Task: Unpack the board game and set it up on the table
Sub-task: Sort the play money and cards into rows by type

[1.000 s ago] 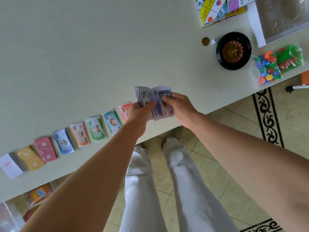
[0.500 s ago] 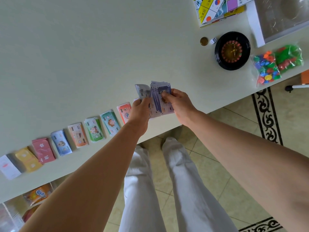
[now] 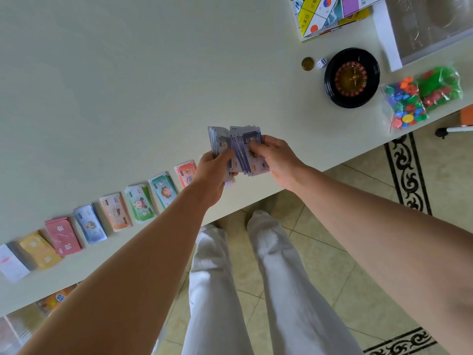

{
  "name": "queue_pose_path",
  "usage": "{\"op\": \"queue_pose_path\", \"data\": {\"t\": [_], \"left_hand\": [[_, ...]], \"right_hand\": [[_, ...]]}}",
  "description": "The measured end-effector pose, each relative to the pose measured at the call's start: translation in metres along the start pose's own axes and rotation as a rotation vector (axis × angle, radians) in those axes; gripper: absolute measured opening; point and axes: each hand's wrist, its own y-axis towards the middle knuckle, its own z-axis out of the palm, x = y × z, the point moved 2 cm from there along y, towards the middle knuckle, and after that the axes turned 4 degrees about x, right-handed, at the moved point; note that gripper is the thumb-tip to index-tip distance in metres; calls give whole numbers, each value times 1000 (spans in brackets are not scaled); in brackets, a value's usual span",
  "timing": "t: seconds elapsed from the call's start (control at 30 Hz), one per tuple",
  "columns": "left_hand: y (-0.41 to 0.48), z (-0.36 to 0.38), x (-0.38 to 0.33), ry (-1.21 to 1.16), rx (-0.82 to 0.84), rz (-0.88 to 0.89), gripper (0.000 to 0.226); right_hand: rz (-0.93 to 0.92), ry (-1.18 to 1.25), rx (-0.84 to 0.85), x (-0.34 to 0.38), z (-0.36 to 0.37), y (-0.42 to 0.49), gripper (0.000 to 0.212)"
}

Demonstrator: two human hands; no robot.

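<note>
Head view. Both of your hands are together over the near edge of the table [image 3: 128, 73], clamped on one bundle of purple notes [image 3: 243, 146]. The left hand [image 3: 212, 172] grips the thicker part from below, thumb on top. The right hand [image 3: 277, 160] pinches a fanned packet drawn off to the right.

The bundle is in the air, just right of the orange-red stack [image 3: 185, 172] that ends the row of sorted money along the table edge. The roulette wheel [image 3: 352, 78], die [image 3: 321, 62], coin [image 3: 307, 64] and bagged chips [image 3: 407, 103] lie well apart to the right, with the folded board [image 3: 330, 14] at the far corner.

Step in hand, as judged: squaring the purple notes before laying them down. Tap the fan flush first, since loose paper notes will likely slide. Then set the pile beside the orange-red stack, keeping the row's spacing and staying off the edge.

Against the frame half a second back: hands unmoved, both grips the same, the fan barely altered. No new pile has joined the row.
</note>
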Motion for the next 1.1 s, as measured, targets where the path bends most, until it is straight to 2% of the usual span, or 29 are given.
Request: {"op": "queue_pose_path", "data": {"t": [0.13,0.2,0.27,0.33,0.43,0.53,0.6,0.8,0.93,1.1], "left_hand": [[4,8,2,65,-5,13,9],[6,9,3,92,-3,14,13],[10,5,5,97,-52,33,15],[17,-1,6,142,-107,85,16],[27,-5,4,360,-152,183,12],[41,0,3,545,-160,302,18],[48,5,4,617,-154,348,28],[63,17,10,689,-130,417,24],[63,19,12,711,-115,408,17],[64,20,14,730,-105,392,11]], "right_hand": [[18,-37,51,-3,4,3,21],[12,-138,57,-2,3,5,22],[-69,-319,-13,0,-2,8,14],[-227,-543,-143,4,-11,12,9],[-436,-825,-279,6,-19,18,14],[-496,-1057,-295,3,-17,28,2],[-505,-1151,-292,-2,-14,32,5],[-534,-1259,-286,-15,-19,33,9],[-479,-1231,-318,-24,-39,24,18],[-388,-1178,-303,-31,-51,20,14]]}}
